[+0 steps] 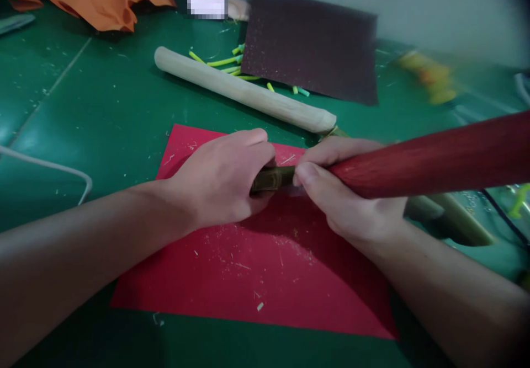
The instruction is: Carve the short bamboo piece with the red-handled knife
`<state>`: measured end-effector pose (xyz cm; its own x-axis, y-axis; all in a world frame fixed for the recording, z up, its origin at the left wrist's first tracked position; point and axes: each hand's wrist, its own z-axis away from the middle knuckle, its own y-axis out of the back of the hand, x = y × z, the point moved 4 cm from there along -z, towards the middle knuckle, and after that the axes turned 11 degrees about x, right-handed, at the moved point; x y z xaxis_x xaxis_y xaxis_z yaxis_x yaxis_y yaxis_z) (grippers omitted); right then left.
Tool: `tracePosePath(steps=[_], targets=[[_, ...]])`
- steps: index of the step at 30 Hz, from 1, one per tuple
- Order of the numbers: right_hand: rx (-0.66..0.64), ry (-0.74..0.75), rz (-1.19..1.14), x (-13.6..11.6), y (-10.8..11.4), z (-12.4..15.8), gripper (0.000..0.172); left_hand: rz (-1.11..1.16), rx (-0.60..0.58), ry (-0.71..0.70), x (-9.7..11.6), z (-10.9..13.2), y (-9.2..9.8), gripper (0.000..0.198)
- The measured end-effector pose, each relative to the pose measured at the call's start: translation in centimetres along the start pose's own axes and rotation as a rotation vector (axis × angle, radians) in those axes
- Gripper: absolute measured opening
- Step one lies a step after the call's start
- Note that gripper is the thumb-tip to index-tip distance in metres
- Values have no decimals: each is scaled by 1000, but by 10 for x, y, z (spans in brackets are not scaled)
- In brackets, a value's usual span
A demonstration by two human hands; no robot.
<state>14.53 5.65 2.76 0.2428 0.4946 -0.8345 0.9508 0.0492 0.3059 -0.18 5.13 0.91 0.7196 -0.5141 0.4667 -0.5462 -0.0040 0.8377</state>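
The person's left hand [223, 183] and right hand [343, 202] are bare, plain skin from fingertips to wrists. The left forearm [83, 246] is bare along all that shows of it, from the wrist to the lower left corner of the picture, over the near left part of the tabletop [103, 108]. It looks smooth and blurs slightly toward the edge. The right forearm [455, 302] is likewise bare from the wrist to the lower right corner and lies in darker shade. The thumb [306, 177] of the right hand shows a short, trimmed nail. The left hand's nails are turned out of sight.
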Motion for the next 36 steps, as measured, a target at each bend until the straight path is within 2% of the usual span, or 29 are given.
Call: tracePosePath(steps=[4, 5, 7, 10, 16, 19, 23, 25, 28, 33, 36], targets=[[178, -102, -66, 8, 3, 3, 18, 18, -25, 18, -1, 4, 0, 11], [173, -142, -90, 10, 3, 4, 19, 20, -33, 16, -1, 5, 1, 11], [84, -149, -90, 11, 0, 4, 22, 20, -31, 5, -1, 6, 1, 11], [25, -37, -60, 5, 1, 3, 22, 15, -13, -8, -1, 5, 2, 14], [-99, 32, 30, -2, 0, -2, 23, 7, 7, -6, -1, 0, 0, 19], [-56, 14, -3, 0, 0, -1, 22, 2, 11, -13, 0, 1, 0, 18], [165, -110, -56, 9, 4, 2, 20, -6, -17, -7, 0, 4, 0, 13], [134, -145, -60, 10, 3, 3, 23, -7, -23, -7, -1, 5, 0, 12], [19, -88, -47, 5, 0, 2, 25, -2, -1, -15, -1, 4, 1, 14], [-75, 10, -5, -1, -1, -1, 23, -1, 3, -18, -1, 1, 1, 18], [-19, 11, -7, 0, 0, -1, 22, -6, -2, -7, -1, 1, 1, 17]])
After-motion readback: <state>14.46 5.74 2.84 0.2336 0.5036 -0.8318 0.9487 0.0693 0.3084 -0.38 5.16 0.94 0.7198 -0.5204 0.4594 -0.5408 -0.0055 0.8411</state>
